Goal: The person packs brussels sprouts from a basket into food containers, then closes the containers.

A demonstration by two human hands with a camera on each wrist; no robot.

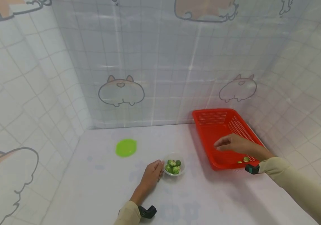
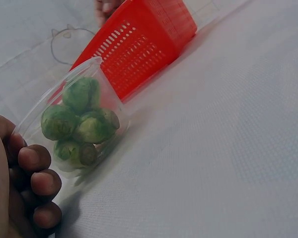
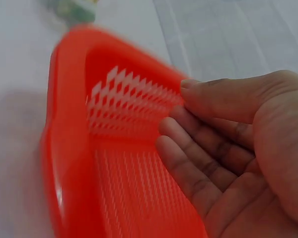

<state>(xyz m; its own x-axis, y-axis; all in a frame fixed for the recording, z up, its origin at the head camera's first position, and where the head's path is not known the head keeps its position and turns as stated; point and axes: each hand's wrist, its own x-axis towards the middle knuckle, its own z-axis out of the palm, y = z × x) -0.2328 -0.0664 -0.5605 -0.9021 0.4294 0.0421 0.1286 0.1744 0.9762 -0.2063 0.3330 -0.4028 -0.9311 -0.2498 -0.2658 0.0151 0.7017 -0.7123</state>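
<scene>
A clear plastic tub (image 1: 174,173) holds several Brussels sprouts (image 2: 79,121). My left hand (image 1: 151,172) is at the tub's left side and grips its rim between thumb and forefinger, the other fingers curled beneath. Over the red basket (image 1: 208,147) hangs my right hand (image 1: 233,143), its fingers loosely bent and nothing between them. In the right wrist view the thumb and fingertips (image 3: 188,84) stand apart above the basket's slotted floor. Brussels sprouts (image 1: 246,159) lie at the basket's near right end, partly hidden by the right forearm.
A flat, round, bright green lid (image 1: 126,147) lies on the white table (image 1: 98,187) left of the tub. The basket stands at the right, near the back wall (image 1: 166,78). Sheeting with grid lines and cartoon animals encloses the table's back and sides.
</scene>
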